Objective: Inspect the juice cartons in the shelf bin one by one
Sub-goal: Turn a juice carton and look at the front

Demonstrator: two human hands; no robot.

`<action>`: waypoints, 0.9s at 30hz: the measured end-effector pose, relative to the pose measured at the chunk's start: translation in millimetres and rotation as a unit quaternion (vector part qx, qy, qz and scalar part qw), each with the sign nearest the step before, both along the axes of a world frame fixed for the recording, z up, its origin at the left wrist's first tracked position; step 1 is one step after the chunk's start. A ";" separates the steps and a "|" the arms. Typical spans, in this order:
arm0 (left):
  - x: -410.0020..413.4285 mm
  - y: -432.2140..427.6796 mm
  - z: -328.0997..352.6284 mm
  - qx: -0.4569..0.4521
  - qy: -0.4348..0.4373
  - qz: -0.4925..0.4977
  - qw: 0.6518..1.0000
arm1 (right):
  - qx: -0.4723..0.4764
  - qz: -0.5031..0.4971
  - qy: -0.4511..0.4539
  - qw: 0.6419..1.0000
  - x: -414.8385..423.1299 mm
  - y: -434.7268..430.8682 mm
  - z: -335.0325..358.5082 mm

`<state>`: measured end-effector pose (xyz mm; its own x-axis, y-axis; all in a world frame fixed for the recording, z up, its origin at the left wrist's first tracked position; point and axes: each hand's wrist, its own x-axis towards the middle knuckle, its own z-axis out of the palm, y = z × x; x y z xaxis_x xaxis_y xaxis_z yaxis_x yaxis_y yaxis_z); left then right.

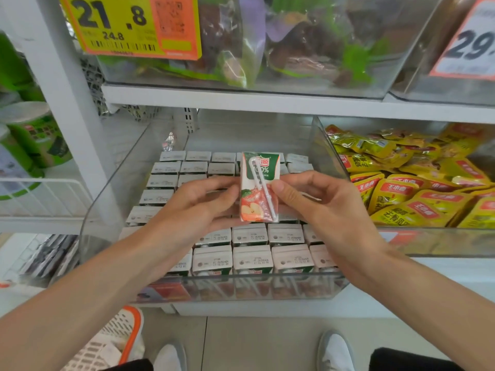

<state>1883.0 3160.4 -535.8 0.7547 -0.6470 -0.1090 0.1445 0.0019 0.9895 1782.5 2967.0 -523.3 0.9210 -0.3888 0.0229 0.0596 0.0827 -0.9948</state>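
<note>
Head view: left hand (195, 202) and right hand (318, 199) pinch one carton (258, 187) by its edges above the bin (112, 188); it looks light, stiff, slightly crushable.

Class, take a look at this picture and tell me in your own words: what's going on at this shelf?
A person stands at a shop shelf and holds one small juice carton upright over a clear bin. The left hand pinches its left edge and the right hand its right edge. The face with the wrapped straw is turned toward the camera. The other cartons stand in rows in the bin, tops up. Yellow snack packets fill the next bin.
</note>
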 end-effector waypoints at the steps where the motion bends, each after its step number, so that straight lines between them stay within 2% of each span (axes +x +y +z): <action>1: 0.4 0.1 -1.0 0.003 -0.003 0.000 1.000 | -0.002 -0.001 0.001 1.000 -0.5 -0.1 -0.7; 23: -1.4 2.0 -0.6 -0.005 0.010 -0.004 1.000 | -0.012 -0.019 0.020 1.000 -1.0 0.9 -5.4; 27: -0.4 2.5 -0.4 -0.033 0.002 -0.003 0.999 | 0.051 0.009 0.024 0.998 1.8 2.9 -3.2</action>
<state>1882.6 3162.8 -536.1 0.7507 -0.6571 -0.0684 0.1483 0.0666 0.9867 1784.4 2969.9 -526.6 0.9273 -0.3694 -0.0602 0.0099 0.1850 -0.9827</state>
